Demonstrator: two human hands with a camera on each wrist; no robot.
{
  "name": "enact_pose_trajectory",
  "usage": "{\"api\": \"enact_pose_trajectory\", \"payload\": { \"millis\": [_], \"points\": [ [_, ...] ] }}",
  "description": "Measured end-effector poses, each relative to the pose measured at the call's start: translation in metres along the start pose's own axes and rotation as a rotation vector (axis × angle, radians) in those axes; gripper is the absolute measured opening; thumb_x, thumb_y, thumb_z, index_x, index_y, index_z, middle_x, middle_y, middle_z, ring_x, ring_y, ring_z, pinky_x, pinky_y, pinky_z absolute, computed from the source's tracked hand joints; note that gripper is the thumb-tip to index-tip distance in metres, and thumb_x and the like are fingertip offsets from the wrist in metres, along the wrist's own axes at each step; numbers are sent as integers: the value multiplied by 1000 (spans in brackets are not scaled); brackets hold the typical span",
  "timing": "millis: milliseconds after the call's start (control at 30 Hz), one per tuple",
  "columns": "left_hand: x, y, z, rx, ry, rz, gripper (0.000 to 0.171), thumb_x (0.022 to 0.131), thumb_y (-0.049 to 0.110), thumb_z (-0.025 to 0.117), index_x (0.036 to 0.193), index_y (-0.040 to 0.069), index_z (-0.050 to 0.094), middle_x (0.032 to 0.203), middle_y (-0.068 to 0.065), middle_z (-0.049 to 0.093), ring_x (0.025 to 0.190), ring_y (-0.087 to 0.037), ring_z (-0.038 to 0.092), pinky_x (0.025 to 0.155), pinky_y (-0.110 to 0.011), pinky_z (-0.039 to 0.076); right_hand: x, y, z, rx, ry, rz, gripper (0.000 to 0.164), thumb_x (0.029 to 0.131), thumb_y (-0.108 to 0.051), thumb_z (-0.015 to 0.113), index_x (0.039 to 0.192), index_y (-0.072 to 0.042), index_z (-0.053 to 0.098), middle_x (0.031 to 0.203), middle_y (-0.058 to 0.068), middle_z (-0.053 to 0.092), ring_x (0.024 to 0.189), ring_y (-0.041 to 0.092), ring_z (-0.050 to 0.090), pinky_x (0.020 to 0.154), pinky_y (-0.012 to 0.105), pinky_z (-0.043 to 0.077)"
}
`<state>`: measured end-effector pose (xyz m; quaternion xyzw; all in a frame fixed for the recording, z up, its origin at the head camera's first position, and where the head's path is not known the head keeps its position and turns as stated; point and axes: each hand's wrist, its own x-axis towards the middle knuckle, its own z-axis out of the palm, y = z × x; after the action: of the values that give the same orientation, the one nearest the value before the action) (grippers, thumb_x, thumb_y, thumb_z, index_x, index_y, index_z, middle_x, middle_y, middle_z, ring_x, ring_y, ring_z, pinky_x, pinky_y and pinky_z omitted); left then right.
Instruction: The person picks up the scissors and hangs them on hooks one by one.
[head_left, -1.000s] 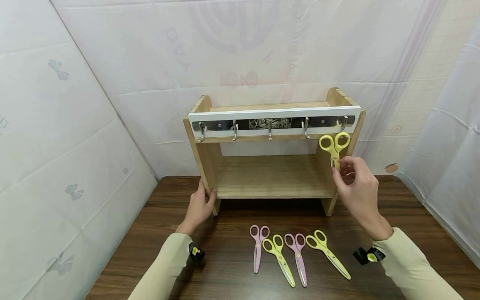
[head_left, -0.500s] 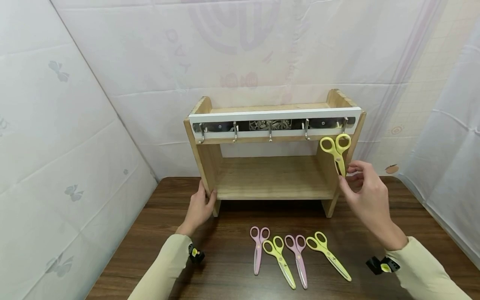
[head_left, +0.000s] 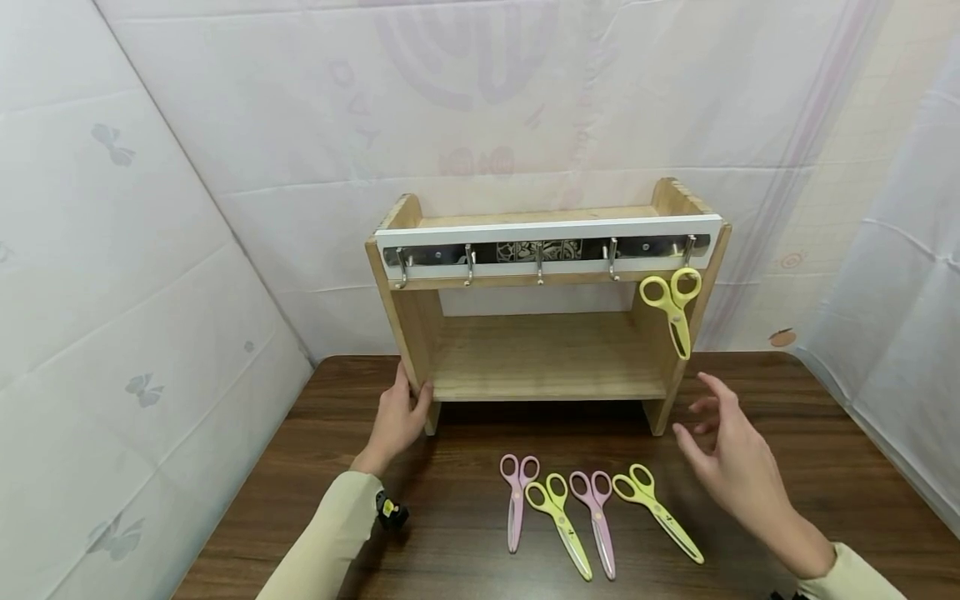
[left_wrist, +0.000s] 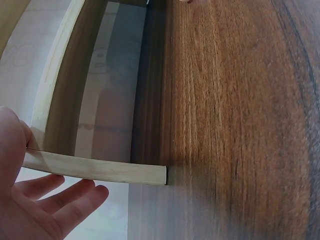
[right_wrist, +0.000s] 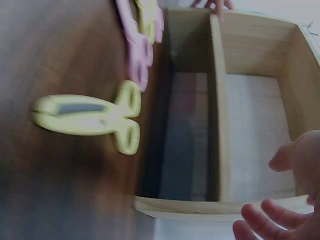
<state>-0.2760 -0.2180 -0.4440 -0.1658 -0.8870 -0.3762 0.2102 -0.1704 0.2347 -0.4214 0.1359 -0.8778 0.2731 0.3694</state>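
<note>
Yellow scissors hang blades down from the rightmost hook on the front of a wooden shelf. My right hand is below and to the right of them, apart from them, with its fingers loosely bent and nothing in it. At the shelf's lower left, my left hand holds the side panel, thumb on one face and fingers on the other. On the table in front lie pink scissors, yellow scissors, more pink scissors and more yellow scissors.
A white rail with a metal hook strip runs across the shelf's upper front; its other hooks bear nothing. The shelf stands on a dark wood table. Pale cloth covers the walls behind and beside.
My right hand has let go of the hanging scissors' blades and moved down and right. Those scissors now hang freely. My left hand stays on the shelf.
</note>
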Motion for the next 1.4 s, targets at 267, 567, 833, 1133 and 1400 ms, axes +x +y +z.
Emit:
{"api": "enact_pose_trajectory", "payload": {
  "millis": [267,567,833,1133,1400],
  "points": [
    [0,1,0,19,14,18,58,106,12,56,156,-1,28,117,-31,67,91,-36,72,65,-43,60,-32,-2,4,-94,-309,77,80,81,-18,87,148,-4,45,106,16,63,68,20,58,46,35,43],
    [1,-1,1,14,23,20,59,106,11,56,156,-3,28,119,-33,66,97,-40,72,71,-49,61,-49,-3,4,-150,-688,222,70,84,-34,86,141,-7,56,109,17,62,79,28,66,49,44,50],
    [1,-1,1,2,13,8,59,107,12,55,156,-3,27,122,-34,64,101,-41,71,74,-51,61,-59,-5,7,-165,-700,241,45,80,-30,89,118,-16,71,97,0,63,81,23,65,54,47,51],
    [1,1,1,7,9,-17,58,107,13,55,155,-3,28,123,-35,64,102,-41,71,75,-50,62,-61,-9,12,-131,-701,289,21,83,-20,86,101,-20,75,69,-13,50,60,9,46,50,33,39],
    [1,2,0,-13,-12,-34,57,107,14,54,155,-2,28,124,-34,63,104,-40,71,75,-50,62,-63,-10,12,-142,-691,276,19,83,-19,86,94,-25,72,65,-14,48,59,9,45,49,33,38]
  ]
}}
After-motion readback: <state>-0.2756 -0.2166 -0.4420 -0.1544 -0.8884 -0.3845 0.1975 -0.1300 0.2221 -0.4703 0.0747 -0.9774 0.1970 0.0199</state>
